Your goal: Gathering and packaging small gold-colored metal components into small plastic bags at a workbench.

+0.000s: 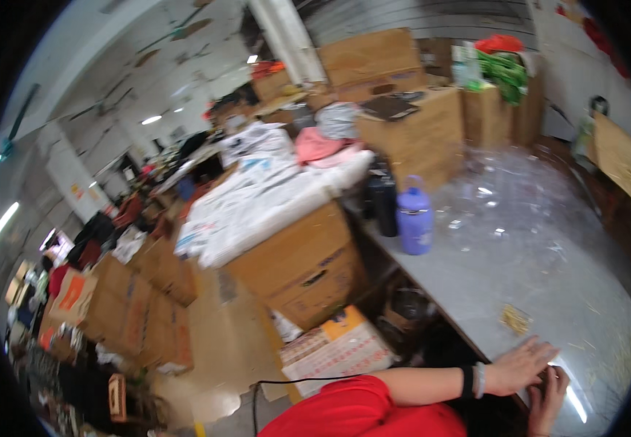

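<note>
Over the near edge of the grey tabletop (446,284), my left hand (525,364) lies nearly flat with its fingers stretched out. A black band and a pale band circle its wrist, below a red sleeve. Close beside it, at the lower right, my right hand (550,402) has its thumb and fingers apart and slightly bent. A dark patch shows between the two hands, too blurred to name. Just beyond my left hand lies a small clear packet with yellowish contents (515,319). I see nothing plainly held in either hand.
A purple bottle (414,218) and a black bottle (382,200) stand at the table's left edge. Many clear plastic pieces (505,193) are heaped behind. Cardboard boxes (301,266) crowd the left, one under white sheeting (264,193). A black cable (294,381) runs near my sleeve.
</note>
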### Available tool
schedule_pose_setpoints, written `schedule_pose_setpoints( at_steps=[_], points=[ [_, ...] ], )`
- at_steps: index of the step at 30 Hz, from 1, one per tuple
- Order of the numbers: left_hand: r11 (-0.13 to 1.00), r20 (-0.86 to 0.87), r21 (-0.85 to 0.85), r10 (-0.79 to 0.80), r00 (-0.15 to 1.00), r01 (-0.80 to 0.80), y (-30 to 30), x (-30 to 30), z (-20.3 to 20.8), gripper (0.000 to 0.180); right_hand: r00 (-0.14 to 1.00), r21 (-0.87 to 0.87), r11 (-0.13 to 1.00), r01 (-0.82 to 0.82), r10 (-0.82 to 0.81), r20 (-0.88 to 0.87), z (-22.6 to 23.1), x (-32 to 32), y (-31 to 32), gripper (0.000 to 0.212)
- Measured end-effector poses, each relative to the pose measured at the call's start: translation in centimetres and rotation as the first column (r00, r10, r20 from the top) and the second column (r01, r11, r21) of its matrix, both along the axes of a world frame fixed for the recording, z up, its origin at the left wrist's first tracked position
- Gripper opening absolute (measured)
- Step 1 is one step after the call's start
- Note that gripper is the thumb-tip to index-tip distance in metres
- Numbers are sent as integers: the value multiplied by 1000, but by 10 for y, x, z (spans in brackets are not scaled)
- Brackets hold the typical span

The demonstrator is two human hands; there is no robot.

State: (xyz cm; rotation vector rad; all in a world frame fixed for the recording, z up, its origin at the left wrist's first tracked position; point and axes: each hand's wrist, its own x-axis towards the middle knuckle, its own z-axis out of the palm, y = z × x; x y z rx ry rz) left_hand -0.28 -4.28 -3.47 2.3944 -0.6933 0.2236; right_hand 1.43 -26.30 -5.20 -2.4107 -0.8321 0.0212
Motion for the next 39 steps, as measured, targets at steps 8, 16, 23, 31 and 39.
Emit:
schedule_pose_setpoints(
  at_steps=[8,16,23,31,39],
  points=[
    [992,-125,-113,35,992,-49,-21,10,5,62,943,-12,991,-133,130,307,-34,32,-6,49],
    [939,-103,-342,9,995,-44,3,13,-17,58,995,53,997,-54,50,90,-2,25,18,55],
    [984,16,-123,129,992,-126,11,-2,-29,56,923,-129,985,-114,153,353,7,14,17,55],
    [953,162,-204,259,952,-224,-42,19,-59,68,993,205,972,-113,117,-8,-26,43,14,54],
    [912,-45,-397,98,994,-108,-13,1,-50,72,941,73,997,-31,5,340,-48,64,6,67]
  ],
)
